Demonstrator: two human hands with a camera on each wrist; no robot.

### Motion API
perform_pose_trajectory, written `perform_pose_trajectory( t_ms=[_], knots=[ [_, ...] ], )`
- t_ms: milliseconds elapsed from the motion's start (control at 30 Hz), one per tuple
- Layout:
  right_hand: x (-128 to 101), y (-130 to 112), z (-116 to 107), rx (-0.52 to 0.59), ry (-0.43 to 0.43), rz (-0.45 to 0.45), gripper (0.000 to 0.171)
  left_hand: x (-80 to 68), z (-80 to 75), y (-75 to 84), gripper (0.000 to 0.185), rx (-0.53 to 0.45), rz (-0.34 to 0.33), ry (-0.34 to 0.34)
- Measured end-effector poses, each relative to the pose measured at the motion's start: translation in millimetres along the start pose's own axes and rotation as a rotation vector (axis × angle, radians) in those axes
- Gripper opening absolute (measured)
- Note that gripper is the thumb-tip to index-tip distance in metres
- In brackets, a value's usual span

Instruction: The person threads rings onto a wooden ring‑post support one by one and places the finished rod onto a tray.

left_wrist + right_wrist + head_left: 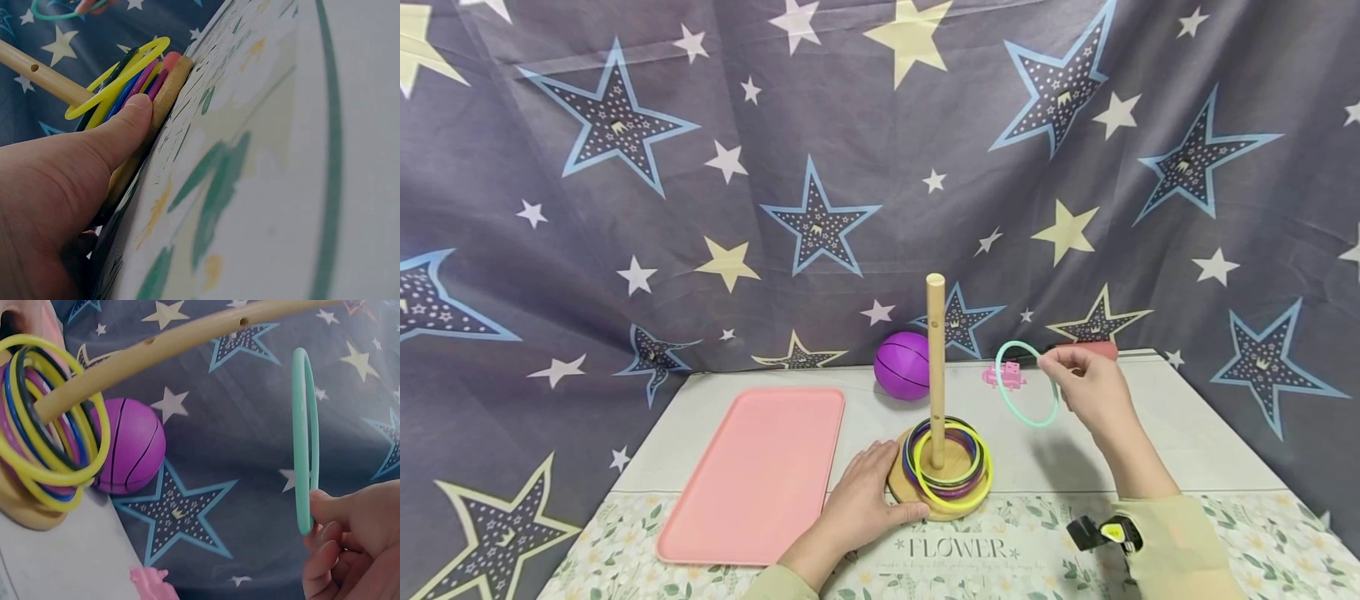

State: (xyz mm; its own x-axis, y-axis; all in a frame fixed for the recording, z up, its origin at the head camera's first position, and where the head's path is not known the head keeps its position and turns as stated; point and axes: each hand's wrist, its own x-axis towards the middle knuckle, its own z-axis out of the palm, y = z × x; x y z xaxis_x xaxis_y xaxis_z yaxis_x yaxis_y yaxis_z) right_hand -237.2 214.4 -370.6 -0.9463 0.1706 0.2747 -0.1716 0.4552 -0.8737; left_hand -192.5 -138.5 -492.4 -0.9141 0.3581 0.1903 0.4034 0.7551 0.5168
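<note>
A wooden ring-toss stand has an upright peg (936, 367) on a round base (898, 483). Around the foot of the peg lie several stacked rings, black, blue, purple and yellow; the top yellow ring (105, 434) sits tilted. My left hand (867, 500) holds the base at its left edge, the thumb (128, 122) along the near rim and the fingers on the far side. To the right of the peg, my right hand (1096, 390) pinches a turquoise ring (300, 437) between thumb and fingers, raised above the table and apart from the peg.
A pink tray (760, 475) lies left of the stand. Behind the peg is a purple ball (901, 367). A small pink toy (1011, 379) and a red object (1101, 348) are at the back right. A star-patterned curtain (850, 125) hangs behind the table.
</note>
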Motion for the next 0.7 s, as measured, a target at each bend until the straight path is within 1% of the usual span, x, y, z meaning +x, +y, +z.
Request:
perform_pose_trajectory(
  t_ms=[233,533,700],
  knots=[
    [-8,-19,0,0.019,0.024,-0.030,0.029,0.0,-0.5,-0.1,0.116,-0.004,0.003,0.004],
    [-12,-36,-2,0.023,0.034,-0.073,0.028,-1.5,-1.2,1.6,0.116,-0.007,0.001,-0.003],
    [-15,-51,-5,0.025,0.068,-0.101,0.027,-1.3,-1.7,1.0,0.116,-0.007,0.000,-0.002]
  ],
)
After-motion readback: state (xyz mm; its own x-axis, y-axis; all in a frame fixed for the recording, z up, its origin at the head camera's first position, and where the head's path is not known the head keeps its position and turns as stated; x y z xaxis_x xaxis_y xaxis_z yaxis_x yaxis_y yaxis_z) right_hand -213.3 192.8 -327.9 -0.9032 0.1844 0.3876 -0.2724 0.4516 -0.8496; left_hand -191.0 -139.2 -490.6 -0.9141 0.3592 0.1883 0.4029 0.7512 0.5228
